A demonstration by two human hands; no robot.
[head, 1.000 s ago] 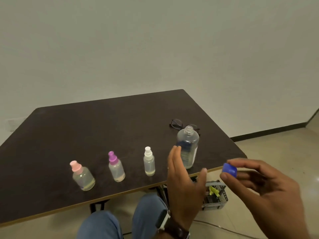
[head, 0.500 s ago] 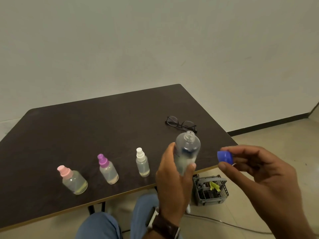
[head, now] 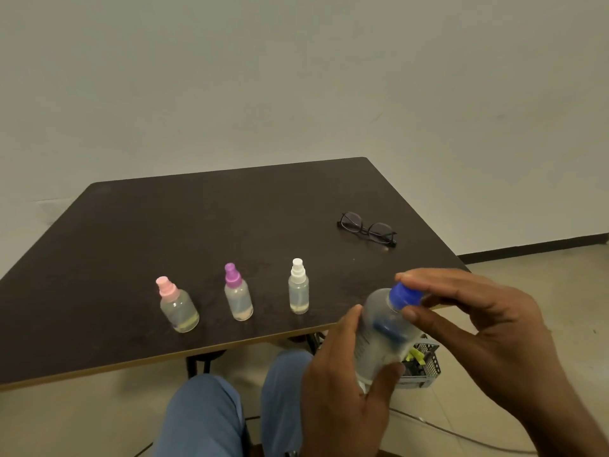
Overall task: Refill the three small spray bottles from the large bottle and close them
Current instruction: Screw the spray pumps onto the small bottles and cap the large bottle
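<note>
Three small spray bottles stand in a row near the front edge of the dark table [head: 197, 232]: one with a pink cap [head: 178, 306], one with a purple cap [head: 238, 294], one with a white cap [head: 299, 288]. All three have their caps on. My left hand [head: 342, 384] grips the large clear bottle [head: 382, 334], lifted off the table and tilted, in front of the table's edge. My right hand [head: 478, 328] pinches the blue cap [head: 404, 295], which sits on the large bottle's neck.
A pair of black glasses [head: 367, 228] lies at the table's right side. Below the table on the floor stands a grey wire basket [head: 425, 364] with a yellow item inside. My legs in blue trousers [head: 204, 417] are under the front edge. A cable runs across the floor.
My left hand took the large bottle off the table and brought it nearer. My right hand moved the blue cap left onto the bottle's neck. The view tilted down.
</note>
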